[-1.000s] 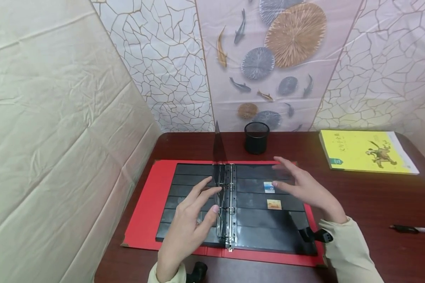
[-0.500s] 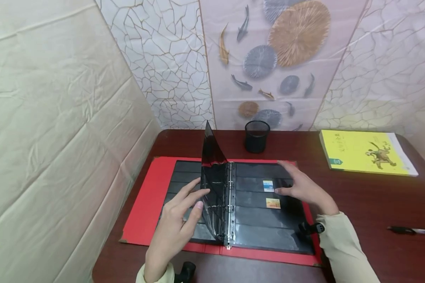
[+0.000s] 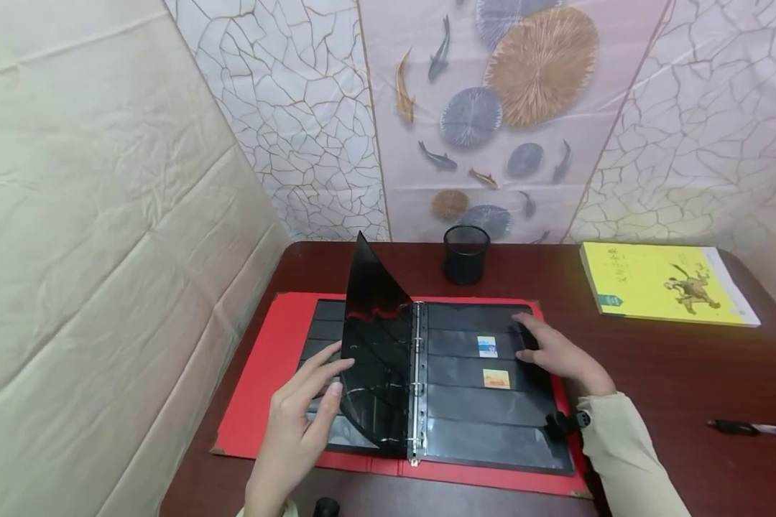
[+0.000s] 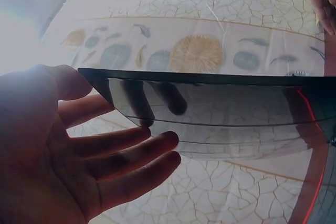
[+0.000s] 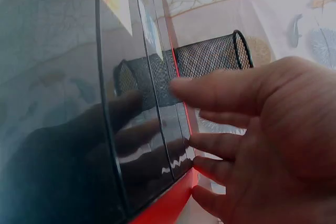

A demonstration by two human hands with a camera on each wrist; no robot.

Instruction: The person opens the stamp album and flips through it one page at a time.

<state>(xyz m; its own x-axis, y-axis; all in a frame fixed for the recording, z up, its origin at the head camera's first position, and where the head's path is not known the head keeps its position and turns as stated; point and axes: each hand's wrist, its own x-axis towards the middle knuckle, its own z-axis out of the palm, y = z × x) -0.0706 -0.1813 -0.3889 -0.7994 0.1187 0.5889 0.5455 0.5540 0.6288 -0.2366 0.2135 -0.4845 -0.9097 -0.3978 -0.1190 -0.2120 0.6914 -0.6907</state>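
Observation:
A red ring binder, like a stamp album, lies spread on the table with black pocket pages inside. One black page stands raised, curving over to the left of the rings. My left hand is at its outer edge, fingers extended; the left wrist view has the thumb by the page corner. Two small stamps, one blue and white and one orange-yellow, sit in pockets of the right page. Over that page's right edge my right hand hovers with fingers spread, holding nothing.
Behind the binder stands a black mesh pen cup. A yellow book lies at the back right, and a pen at the right. A patterned cloth backs the table; a pale cloth wall borders the left.
The upright page has tipped further left and bowed, with my left hand moving left along with it. My right hand has shifted slightly right, away from the blue stamp.

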